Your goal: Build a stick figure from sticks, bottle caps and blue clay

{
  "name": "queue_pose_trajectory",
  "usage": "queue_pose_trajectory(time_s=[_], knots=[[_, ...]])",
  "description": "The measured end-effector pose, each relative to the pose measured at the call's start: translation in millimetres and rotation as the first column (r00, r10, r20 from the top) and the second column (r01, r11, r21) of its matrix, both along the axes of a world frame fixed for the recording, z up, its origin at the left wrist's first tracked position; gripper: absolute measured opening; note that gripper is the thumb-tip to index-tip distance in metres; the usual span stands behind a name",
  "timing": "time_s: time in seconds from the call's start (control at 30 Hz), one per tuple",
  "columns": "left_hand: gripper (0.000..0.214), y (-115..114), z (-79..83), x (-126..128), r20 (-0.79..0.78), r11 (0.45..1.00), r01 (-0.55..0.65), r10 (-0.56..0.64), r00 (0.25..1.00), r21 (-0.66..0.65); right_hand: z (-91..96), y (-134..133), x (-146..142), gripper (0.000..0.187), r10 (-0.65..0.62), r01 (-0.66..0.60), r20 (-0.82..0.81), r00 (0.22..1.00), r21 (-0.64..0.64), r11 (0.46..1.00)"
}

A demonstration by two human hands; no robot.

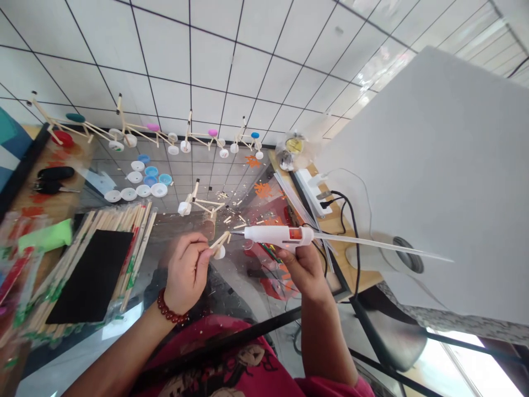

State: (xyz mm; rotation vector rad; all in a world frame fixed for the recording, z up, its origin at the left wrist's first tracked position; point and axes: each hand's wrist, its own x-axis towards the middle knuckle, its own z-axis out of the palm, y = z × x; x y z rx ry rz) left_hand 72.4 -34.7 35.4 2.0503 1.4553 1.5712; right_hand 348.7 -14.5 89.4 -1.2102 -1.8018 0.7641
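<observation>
My right hand (301, 267) is wrapped round the handle of a white hot glue gun (268, 235), with a long glue stick (384, 243) jutting from its back. The gun's metal nozzle meets, or nearly meets, a small wooden stick piece (223, 239) pinched in my left hand (190, 270). A white bottle cap (220, 252) is on that piece, just below the nozzle. Beyond my left hand stands a partly built stick frame (206, 205) with a white cap (184, 208) as its wheel.
Several stick-and-cap bikes (202, 133) line the wall. White and blue caps (143, 190) lie at left, near bundled chopsticks (138, 248) under a black sheet (93, 275). Stick scraps (227, 219) litter the glass tabletop. A power strip (313, 190) with cords stands at right.
</observation>
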Motion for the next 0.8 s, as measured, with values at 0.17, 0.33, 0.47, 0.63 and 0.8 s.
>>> queue_pose_trajectory(time_s=[0.17, 0.33, 0.47, 0.63, 0.8], knots=[[0.015, 0.3, 1.0, -0.4, 0.002, 1.000, -0.004, 0.004, 1.000, -0.011, 2.4, 1.7, -1.5, 0.025, -0.005, 0.005, 0.015, 1.000, 0.020, 1.000], [0.017, -0.5, 2.7, 0.4, 0.100, 0.998, 0.006, 0.001, 0.995, -0.065, 0.7, 4.5, -1.9, 0.028, -0.045, 0.043, -0.058, 0.997, -0.034, 0.999], [0.026, 1.5, 1.9, 2.6, 0.312, 0.951, 0.084, 0.013, 0.950, -0.297, -6.3, 8.3, -3.6, 0.038, -0.091, 0.037, -0.220, 0.971, -0.237, 0.971], [0.049, 3.9, -2.2, 8.0, 0.658, 0.690, 0.408, 0.132, 0.741, -0.597, -14.4, 15.3, -10.2, 0.043, -0.076, -0.049, -0.325, 0.943, -0.362, 0.931], [0.060, 2.9, 1.5, 11.2, 0.737, 0.623, 0.487, 0.228, 0.636, -0.612, -16.4, 20.6, -11.8, 0.036, -0.096, 0.003, -0.269, 0.959, -0.327, 0.945]])
